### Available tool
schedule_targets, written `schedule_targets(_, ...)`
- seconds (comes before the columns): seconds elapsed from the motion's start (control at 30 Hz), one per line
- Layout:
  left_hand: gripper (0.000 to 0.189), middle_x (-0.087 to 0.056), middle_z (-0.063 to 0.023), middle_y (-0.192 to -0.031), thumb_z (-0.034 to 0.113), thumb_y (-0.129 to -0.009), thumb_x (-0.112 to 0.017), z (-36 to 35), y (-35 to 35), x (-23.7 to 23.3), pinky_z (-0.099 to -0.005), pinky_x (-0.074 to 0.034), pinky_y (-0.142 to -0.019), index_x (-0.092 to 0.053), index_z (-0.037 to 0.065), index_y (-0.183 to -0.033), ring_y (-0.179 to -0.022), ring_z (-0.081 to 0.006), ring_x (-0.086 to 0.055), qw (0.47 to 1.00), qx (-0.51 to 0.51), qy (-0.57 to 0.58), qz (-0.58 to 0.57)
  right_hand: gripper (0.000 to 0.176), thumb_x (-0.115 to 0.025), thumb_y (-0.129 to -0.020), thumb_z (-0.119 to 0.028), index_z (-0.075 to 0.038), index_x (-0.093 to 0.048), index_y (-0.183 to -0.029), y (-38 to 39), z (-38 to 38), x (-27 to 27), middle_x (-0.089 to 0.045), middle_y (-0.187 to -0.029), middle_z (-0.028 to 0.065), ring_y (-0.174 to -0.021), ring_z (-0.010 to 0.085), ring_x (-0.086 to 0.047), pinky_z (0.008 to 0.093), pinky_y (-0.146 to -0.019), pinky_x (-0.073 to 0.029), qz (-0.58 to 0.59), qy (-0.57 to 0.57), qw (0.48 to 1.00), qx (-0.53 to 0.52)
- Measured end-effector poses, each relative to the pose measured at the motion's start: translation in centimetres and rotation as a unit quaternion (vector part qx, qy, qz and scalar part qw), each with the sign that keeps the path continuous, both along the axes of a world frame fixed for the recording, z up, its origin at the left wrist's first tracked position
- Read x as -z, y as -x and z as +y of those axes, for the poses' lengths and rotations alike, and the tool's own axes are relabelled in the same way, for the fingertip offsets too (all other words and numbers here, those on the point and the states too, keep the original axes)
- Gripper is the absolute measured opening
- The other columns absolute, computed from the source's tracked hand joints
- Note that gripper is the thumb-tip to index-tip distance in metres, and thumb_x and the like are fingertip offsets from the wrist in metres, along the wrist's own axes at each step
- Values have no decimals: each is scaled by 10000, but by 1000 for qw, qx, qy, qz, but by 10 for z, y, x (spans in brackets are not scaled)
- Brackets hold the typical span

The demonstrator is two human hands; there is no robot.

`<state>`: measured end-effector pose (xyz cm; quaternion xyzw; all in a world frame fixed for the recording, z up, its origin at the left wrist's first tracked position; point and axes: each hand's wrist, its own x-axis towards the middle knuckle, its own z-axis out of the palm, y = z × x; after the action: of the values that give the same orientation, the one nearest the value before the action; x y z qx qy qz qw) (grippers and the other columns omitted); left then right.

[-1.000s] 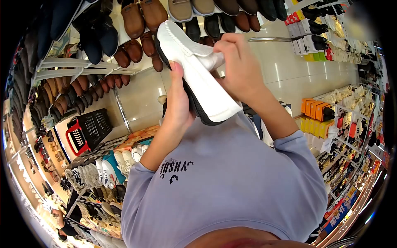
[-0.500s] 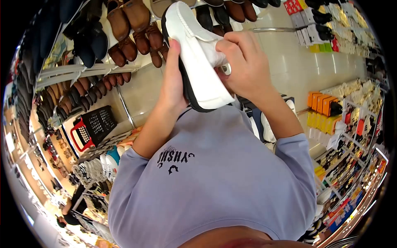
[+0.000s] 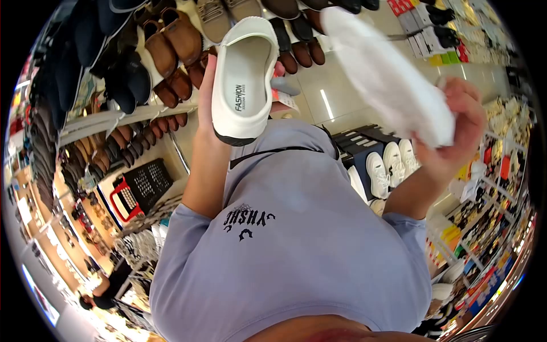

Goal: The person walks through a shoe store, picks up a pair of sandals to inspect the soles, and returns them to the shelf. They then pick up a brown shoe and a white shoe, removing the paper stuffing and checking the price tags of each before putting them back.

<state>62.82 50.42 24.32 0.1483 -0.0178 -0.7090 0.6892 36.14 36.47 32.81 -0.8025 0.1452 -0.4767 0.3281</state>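
Note:
In my left hand [image 3: 208, 105] is a white slip-on shoe [image 3: 253, 122] with a black sole, its opening facing me. "FASHION" is printed on the pale insole. Fingertips show beyond the shoe's right side, near a small grey piece and a white tag [image 3: 285, 100]. Off to the right, my right hand [image 3: 458, 128] grips the lower end of a long white wad [image 3: 387, 80], which is blurred and looks like soft stuffing. The wad and the shoe are apart.
Brown shoes [image 3: 185, 40] and dark shoes stand on racks at upper left. White sneakers [image 3: 393, 162] sit beside my waist, right. A black and red basket [image 3: 149, 185] is at left. Shelves of shoes line the right. Another person [image 3: 111, 285] is far off, lower left.
The white wad is now out in view in my right hand, which has moved right, away from the shoe. My left hand has shifted left and turned the shoe's opening towards me.

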Motion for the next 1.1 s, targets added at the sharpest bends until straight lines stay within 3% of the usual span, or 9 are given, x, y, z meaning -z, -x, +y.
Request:
schedule_targets(0.13, 712, -405, -311, -1253, 596, -911, -220, 13, -7, -1, -672, -398, -850, -280, 71, -1388, -903, -456, -577, 999, -24, 16, 28, 528, -756, -701, -299, -35, -451, -1040, 0, -16, 16, -460, -1000, 131, -959, 218, -448, 359, -869, -361, -27, -54, 998, -34)
schedule_targets(0.2, 715, -403, -310, -1257, 600, -909, -216, 19, -11, -1, -676, -392, -855, -280, 73, -1389, -909, -461, -574, 999, -36, 21, 31, 521, -769, -654, -223, -35, -449, -1019, -10, -13, 17, -461, -976, 103, -935, 210, -424, 352, -808, -372, -72, -139, 985, -77)
schedule_targets(0.3, 729, -398, -307, -1266, 614, -902, -208, 27, -14, -4, -686, -384, -854, -276, 78, -1391, -934, -476, -558, 997, -50, 37, 49, 521, -774, -675, -248, -36, -447, -1021, -25, -14, 11, -462, -974, 103, -938, 207, -424, 356, -809, -373, -24, -109, 989, -92)
schedule_targets(0.4, 735, -433, -297, -1241, 615, -901, -209, 35, -17, -3, -668, -388, -869, -295, 65, -1381, -963, -444, -559, 992, -57, 70, 84, 524, -748, -592, -181, -36, -461, -1006, -43, -11, 7, -457, -970, 103, -922, 201, -435, 335, -805, -371, -4, -115, 985, -132)
schedule_targets(0.47, 731, -483, -284, -1205, 608, -902, -228, 36, -19, -2, -609, -406, -905, -332, 48, -1361, -1014, -413, -554, 995, -31, 78, 53, 538, -679, -495, -132, -40, -488, -990, -59, -5, -1, -452, -968, 97, -904, 197, -445, 296, -795, -363, 64, -86, 978, -181)
schedule_targets(0.5, 701, -532, -223, -1193, 598, -904, -271, 40, -12, -11, -508, -429, -940, -387, 57, -1334, -1066, -344, -556, 998, -59, 14, 17, 516, -666, -501, -132, -54, -505, -984, -66, -1, -3, -451, -972, 100, -885, 190, -449, 295, -772, -371, 103, -81, 971, -201)
schedule_targets(0.57, 674, -545, -157, -1214, 594, -900, -312, 41, -6, -19, -439, -443, -946, -420, 75, -1317, -1094, -296, -554, 975, -135, -160, -72, 492, -659, -490, -118, -67, -523, -960, -80, 7, -5, -454, -962, 101, -856, 200, -461, 288, -750, -378, 150, -51, 964, -212)
schedule_targets(0.6, 662, -552, -113, -1217, 597, -896, -334, 44, -6, -16, -411, -453, -940, -437, 89, -1308, -1088, -253, -563, 976, -128, -153, -84, 473, -672, -488, -96, -62, -543, -942, -89, 9, -11, -462, -935, 100, -823, 212, -480, 280, -718, -396, 162, 4, 963, -217)
schedule_targets(1.1, 743, -481, -162, -1284, 620, -904, -262, 67, 8, -30, -372, -446, -948, -342, 29, -1349, -1149, -257, -515, 949, -174, -139, -225, 380, -738, -565, -10, -65, -583, -908, -112, 55, -18, -456, -938, 95, -773, 235, -508, 310, -647, -448, 241, 57, 949, -194)
